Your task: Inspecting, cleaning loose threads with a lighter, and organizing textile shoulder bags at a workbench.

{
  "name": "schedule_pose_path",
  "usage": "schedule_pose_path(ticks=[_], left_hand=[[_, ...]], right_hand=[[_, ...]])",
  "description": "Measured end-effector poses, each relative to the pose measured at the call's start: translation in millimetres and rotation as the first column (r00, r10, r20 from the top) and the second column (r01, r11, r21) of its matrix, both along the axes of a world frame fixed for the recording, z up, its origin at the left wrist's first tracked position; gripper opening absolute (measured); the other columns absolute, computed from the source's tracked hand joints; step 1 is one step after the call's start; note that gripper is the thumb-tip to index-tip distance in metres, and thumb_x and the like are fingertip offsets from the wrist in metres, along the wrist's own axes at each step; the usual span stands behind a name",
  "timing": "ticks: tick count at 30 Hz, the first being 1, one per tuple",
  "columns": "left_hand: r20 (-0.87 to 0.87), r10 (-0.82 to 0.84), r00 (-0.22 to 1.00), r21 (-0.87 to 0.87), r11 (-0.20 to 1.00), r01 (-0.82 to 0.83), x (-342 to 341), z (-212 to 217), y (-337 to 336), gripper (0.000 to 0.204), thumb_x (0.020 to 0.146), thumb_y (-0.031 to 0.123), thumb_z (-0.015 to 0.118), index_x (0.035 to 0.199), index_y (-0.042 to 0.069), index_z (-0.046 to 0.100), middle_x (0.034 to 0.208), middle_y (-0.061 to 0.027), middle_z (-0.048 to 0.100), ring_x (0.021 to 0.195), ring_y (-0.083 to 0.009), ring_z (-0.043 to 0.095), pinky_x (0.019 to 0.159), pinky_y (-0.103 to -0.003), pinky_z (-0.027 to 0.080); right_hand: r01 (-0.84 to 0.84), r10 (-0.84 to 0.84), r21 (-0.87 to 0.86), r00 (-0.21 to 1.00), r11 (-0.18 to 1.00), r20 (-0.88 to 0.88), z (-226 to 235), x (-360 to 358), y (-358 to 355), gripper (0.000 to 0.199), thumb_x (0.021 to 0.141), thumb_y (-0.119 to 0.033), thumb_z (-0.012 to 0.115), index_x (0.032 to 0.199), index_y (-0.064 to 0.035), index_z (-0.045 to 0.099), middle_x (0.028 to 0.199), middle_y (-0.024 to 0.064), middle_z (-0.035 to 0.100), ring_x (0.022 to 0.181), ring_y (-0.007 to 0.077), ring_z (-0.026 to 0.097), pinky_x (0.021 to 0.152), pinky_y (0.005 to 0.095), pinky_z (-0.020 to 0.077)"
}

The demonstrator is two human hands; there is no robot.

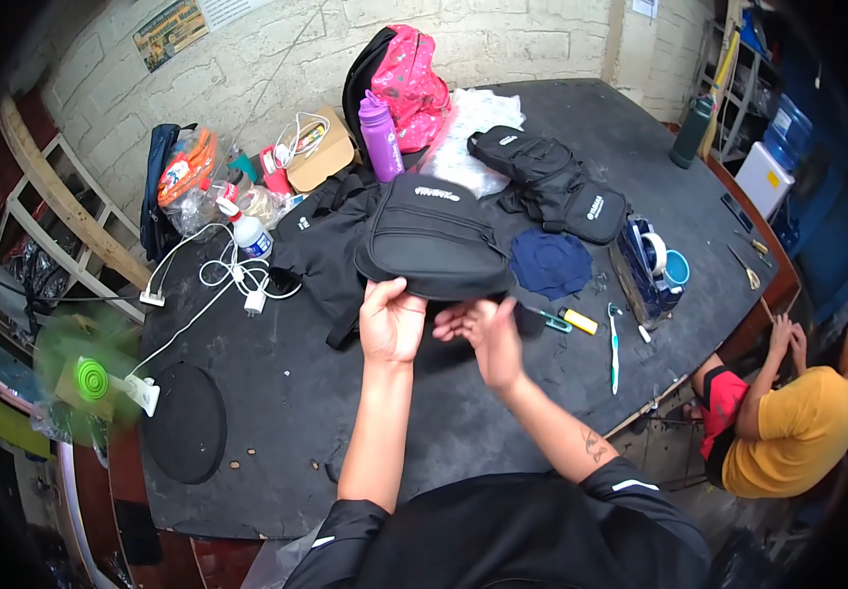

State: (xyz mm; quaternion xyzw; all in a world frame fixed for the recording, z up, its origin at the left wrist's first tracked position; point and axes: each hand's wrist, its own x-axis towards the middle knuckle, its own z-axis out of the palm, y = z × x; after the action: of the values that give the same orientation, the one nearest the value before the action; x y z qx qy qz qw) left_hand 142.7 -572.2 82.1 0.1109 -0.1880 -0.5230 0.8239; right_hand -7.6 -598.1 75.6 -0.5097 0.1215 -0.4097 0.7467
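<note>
A black bag (pixel 434 239) with a zipped front pocket is tilted up over the table. My left hand (pixel 392 319) grips its near lower edge, thumb on the outside and fingers hidden beneath. Just below the bag's right part, my right hand (pixel 488 339) is slightly blurred, its fingers apart and nothing visible in them. Whether it touches the underside I cannot tell. More black bags lie behind and left of it, one with straps (pixel 331 257). Other black bags (pixel 561 187) rest to the right, near a round dark blue cloth piece (pixel 552 263).
On the dark table (pixel 463 432) are a purple bottle (pixel 381 137), a white spray bottle (pixel 247 231), white cables (pixel 233 275), a toothbrush (pixel 614 348), a yellow lighter (pixel 578 321) and a tape holder (pixel 645 270). A green fan (pixel 91 379) spins at left. A person in yellow (pixel 797 432) sits at right.
</note>
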Motion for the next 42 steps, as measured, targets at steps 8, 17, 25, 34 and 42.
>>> schedule_pose_path(ticks=[8,17,25,34,42], left_hand=[[0.07,-0.071,0.995,0.022,0.997,0.069,-2,-2,20,0.035,0.095,0.018,0.051,0.123,-0.003,0.052,0.126,-0.0122,0.056,0.12,-0.0226,0.051,0.105,-0.038,0.037],[0.005,-0.225,0.974,-0.146,0.964,0.223,-11,-10,30,0.036,0.089,0.011,0.047,0.121,-0.004,0.054,0.119,-0.0146,0.06,0.112,-0.027,0.056,0.103,-0.04,0.041],[-0.059,-0.181,0.982,-0.143,0.975,0.171,-21,-24,27,0.041,0.096,0.025,0.042,0.129,0.002,0.049,0.132,-0.0116,0.052,0.123,-0.0284,0.047,0.107,-0.043,0.033],[0.077,-0.2,0.977,-0.173,0.962,0.211,25,-19,52,0.041,0.096,0.026,0.041,0.13,0.002,0.049,0.133,-0.0115,0.052,0.123,-0.0283,0.047,0.108,-0.042,0.033],[0.122,-0.202,0.972,-0.145,0.965,0.218,28,-17,57,0.042,0.096,0.026,0.041,0.13,0.003,0.049,0.133,-0.0114,0.051,0.124,-0.0282,0.046,0.108,-0.042,0.033]], right_hand=[[-0.031,-0.279,0.696,0.902,0.717,0.328,-17,-30,-59,0.047,0.098,-0.037,0.04,0.126,-0.0009,0.05,0.129,0.0131,0.055,0.122,0.0271,0.049,0.108,0.0431,0.0325],[-0.171,-0.111,0.634,0.919,0.754,0.379,-35,-21,-60,0.056,0.099,-0.046,0.033,0.12,0.0012,0.054,0.125,0.0138,0.057,0.116,0.0268,0.053,0.101,0.0425,0.0409],[0.163,-0.202,0.413,0.978,0.896,0.053,-42,0,15,0.043,0.099,-0.037,0.045,0.091,0.0019,0.062,0.091,0.0089,0.067,0.081,0.0155,0.063,0.075,0.0293,0.0508],[0.426,-0.431,-0.07,0.899,0.902,-0.082,-42,-12,50,0.047,0.098,-0.039,0.049,0.064,-0.0088,0.036,0.065,-0.0086,0.032,0.062,0.0034,0.027,0.052,0.024,0.0228],[0.332,-0.35,-0.117,0.917,0.936,-0.194,-28,-10,36,0.052,0.097,-0.044,0.047,0.061,-0.0079,0.035,0.061,-0.0087,0.035,0.059,0.0039,0.031,0.052,0.0251,0.0257]])
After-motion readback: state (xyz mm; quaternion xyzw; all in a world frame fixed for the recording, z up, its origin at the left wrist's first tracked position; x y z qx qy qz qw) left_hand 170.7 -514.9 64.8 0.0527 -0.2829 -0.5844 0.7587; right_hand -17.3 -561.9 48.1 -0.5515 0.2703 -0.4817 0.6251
